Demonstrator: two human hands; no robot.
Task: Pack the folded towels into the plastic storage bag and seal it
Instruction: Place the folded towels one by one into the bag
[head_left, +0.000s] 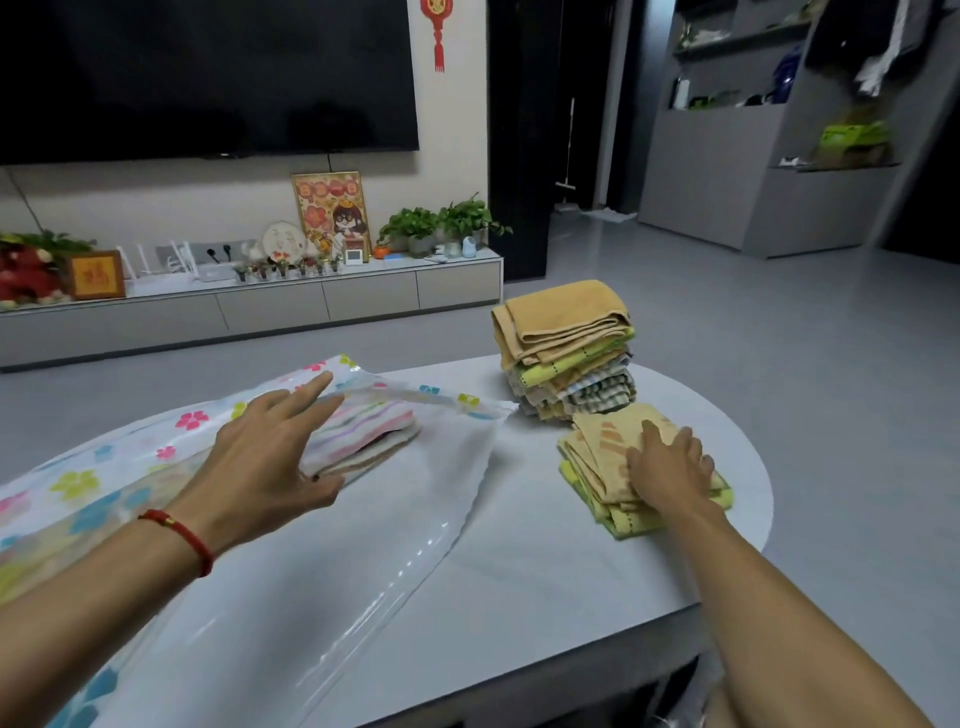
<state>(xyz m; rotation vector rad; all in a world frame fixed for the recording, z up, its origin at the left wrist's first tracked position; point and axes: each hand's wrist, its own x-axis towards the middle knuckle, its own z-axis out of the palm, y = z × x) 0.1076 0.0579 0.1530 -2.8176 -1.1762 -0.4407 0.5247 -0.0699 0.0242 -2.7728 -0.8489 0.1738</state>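
Observation:
A clear plastic storage bag (291, 587) with a flower print lies flat across the left of the white table (545, 561). A folded striped towel (363, 436) sits inside it near the open mouth. My left hand (270, 457) hovers over that spot with fingers spread, holding nothing. My right hand (670, 467) rests palm down on a small pile of folded yellow and tan towels (597, 457) at the table's right. A taller stack of folded towels (569, 348) stands behind that pile.
The table's rounded edge curves close behind and right of the towel stacks. Beyond is grey floor, a low TV cabinet (260, 306) with plants and frames, and grey shelving (769, 156) at the far right.

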